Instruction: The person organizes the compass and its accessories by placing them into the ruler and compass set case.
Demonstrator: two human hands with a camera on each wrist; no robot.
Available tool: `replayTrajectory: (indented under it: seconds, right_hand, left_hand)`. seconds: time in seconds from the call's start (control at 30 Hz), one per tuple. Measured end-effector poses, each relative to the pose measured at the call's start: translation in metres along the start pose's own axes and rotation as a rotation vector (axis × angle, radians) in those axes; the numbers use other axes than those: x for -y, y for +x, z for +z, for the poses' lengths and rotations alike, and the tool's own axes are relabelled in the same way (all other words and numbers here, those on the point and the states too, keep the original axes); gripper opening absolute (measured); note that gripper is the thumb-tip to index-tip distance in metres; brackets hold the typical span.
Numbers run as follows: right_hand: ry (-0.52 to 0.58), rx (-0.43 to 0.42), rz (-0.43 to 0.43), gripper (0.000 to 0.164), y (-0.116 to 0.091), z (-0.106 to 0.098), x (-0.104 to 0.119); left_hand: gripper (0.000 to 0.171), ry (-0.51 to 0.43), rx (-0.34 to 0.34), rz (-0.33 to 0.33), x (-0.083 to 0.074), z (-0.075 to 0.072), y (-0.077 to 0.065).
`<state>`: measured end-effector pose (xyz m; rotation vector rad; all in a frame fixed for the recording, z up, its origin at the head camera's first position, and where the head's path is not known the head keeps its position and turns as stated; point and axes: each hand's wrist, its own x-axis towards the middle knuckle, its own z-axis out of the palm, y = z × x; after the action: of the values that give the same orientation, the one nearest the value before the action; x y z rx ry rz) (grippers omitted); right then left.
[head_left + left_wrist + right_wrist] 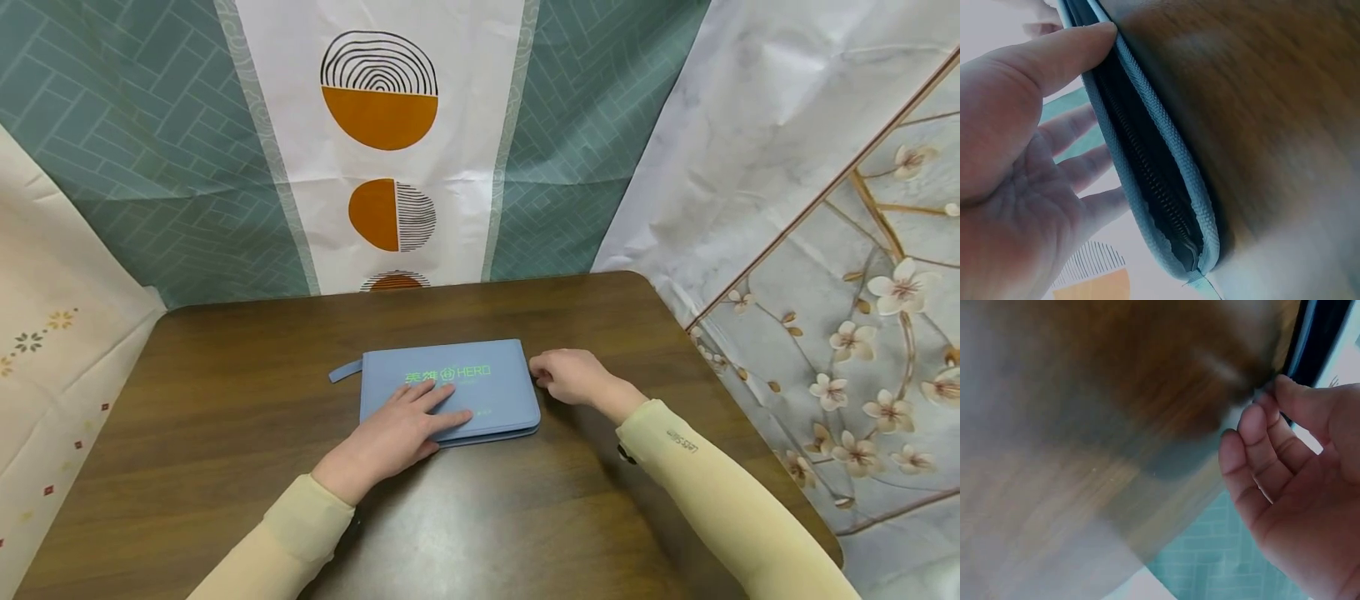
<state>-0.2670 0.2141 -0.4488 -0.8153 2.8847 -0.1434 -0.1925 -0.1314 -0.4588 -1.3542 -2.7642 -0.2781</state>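
A flat blue zippered case (pixel 502 392) lies on the brown table with green HERO lettering on its cover. Along its front side the zip (pixel 1147 175) stands undone, with teeth showing inside the dark gap. My left hand (pixel 393 429) rests on the cover with fingers spread, and its thumb (pixel 1079 53) touches the front edge. At the case's right side my right hand (pixel 573 375) has curled fingers, the thumb and forefinger pinching the zipper pull (pixel 1260 395), mostly hidden by the fingertips.
A blue strap (pixel 345 371) sticks out from the case's left end. The wooden table (pixel 247 358) has rounded corners. Behind it hangs a patterned cloth (pixel 420 158), and a floral cloth (pixel 847 392) hangs along the right side.
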Motion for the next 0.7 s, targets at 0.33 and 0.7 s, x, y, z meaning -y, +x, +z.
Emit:
replayTrajectory:
  seconds: [0.33, 0.7]
  right_hand:
    - [0.108, 0.075, -0.083, 0.035, -0.035, 0.005, 0.012]
    - [0.216, 0.149, -0.100, 0.034, -0.057, 0.003, 0.021]
  left_hand:
    - [0.063, -0.010, 0.011, -0.005, -0.001, -0.001, 0.001]
    - [0.063, -0.014, 0.010, -0.017, -0.005, -0.001, 0.000]
